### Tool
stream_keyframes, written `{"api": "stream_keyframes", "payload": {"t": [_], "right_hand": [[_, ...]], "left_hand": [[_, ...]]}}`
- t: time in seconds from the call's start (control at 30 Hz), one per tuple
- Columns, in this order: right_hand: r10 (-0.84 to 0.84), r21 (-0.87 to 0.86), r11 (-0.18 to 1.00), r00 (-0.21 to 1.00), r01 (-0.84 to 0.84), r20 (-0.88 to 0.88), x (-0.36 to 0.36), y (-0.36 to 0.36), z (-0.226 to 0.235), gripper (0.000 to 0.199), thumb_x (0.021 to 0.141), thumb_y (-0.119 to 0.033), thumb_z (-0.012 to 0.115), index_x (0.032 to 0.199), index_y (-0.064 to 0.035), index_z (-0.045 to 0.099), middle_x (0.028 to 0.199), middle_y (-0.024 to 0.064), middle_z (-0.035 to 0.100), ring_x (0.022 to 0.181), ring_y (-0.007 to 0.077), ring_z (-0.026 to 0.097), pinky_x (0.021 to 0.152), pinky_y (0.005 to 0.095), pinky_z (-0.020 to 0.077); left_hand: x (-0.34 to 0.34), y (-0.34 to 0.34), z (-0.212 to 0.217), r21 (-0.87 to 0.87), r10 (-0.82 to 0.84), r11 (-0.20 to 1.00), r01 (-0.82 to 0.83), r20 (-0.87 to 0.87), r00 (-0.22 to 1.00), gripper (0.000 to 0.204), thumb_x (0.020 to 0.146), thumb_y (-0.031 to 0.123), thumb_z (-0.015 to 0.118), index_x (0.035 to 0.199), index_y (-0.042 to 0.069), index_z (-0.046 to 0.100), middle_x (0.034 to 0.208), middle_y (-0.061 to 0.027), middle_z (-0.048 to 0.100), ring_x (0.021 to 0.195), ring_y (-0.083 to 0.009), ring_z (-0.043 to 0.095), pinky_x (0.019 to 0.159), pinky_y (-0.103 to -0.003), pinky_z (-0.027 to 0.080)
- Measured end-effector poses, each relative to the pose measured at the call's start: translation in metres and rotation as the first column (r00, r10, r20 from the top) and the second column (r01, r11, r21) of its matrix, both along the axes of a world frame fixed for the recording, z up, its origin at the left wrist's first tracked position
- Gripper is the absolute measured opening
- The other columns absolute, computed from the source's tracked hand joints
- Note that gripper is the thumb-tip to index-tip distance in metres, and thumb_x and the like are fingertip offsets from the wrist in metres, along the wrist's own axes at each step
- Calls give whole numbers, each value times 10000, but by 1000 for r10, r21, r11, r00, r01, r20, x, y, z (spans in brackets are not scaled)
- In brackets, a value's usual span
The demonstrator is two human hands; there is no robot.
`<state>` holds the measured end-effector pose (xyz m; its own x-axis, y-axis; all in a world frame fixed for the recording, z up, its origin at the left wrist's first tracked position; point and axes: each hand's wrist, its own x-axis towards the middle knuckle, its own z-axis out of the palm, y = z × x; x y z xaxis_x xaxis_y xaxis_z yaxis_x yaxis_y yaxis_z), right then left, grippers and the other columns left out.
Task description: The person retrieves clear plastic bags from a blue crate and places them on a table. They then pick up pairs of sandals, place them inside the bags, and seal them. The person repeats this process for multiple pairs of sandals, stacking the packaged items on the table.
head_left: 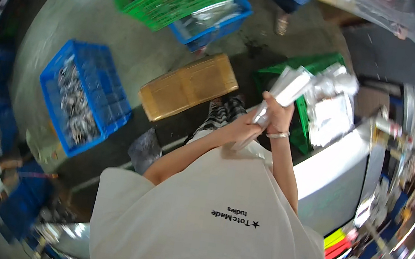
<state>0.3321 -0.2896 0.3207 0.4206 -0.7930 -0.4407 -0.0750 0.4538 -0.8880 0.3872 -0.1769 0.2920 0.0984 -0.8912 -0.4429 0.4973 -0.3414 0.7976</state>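
Basically, white bundle (293, 86) w/in grip of L hand (246, 128) & R hand (279, 117), far end beyond.

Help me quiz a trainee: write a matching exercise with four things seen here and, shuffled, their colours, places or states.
Things
1. Box
2. Bracelet
3. Shiny bundle
4. T-shirt

Matches
A. Around the right wrist
B. White with dark print
C. Brown
D. Held by left hand and right hand

Pairs: 1-C; 2-A; 3-D; 4-B
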Motion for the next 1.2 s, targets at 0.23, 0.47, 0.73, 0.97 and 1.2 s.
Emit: {"api": "stream_keyframes", "payload": {"t": [0.23,0.47,0.73,0.97,1.2], "right_hand": [[-146,-163,976,989,145,5,-8,-12,-1,426,589,-71,769,944,-2,545,820,5,556,730,104,512,669,277,454],[-339,-105,936,941,335,-19,-53,-6,9,325,601,-46,688,878,1,525,721,-2,510,665,92,464,608,263,434],[-435,-183,885,901,428,5,-96,0,12,386,588,-77,686,928,10,523,752,23,514,719,123,478,691,272,438],[-440,-267,864,898,428,15,-121,5,17,450,579,-95,682,984,26,527,812,70,560,742,150,502,719,289,443],[-375,-281,891,927,356,-16,-143,13,4,384,578,-79,677,919,22,534,736,66,551,685,151,506,681,294,451]], "left_hand": [[-4,-19,4,-20,-130,991,132,60,990,492,749,54,631,1195,9,429,990,-46,552,858,-112,544,729,-251,444],[-27,-39,18,-33,-354,930,366,185,917,560,687,27,691,1186,-2,439,1050,-78,570,964,-156,577,818,-302,466],[-60,-38,-2,-56,-428,892,449,216,877,331,740,20,634,1047,-12,516,860,-27,584,742,-97,555,650,-249,453],[-82,-31,-13,-17,-413,903,428,232,881,304,750,2,613,1038,-8,518,856,-23,583,756,-83,551,655,-242,450],[-109,-20,-26,-73,-326,925,372,346,879,317,721,4,627,1021,-10,524,855,-34,586,764,-110,560,679,-271,456]]}}
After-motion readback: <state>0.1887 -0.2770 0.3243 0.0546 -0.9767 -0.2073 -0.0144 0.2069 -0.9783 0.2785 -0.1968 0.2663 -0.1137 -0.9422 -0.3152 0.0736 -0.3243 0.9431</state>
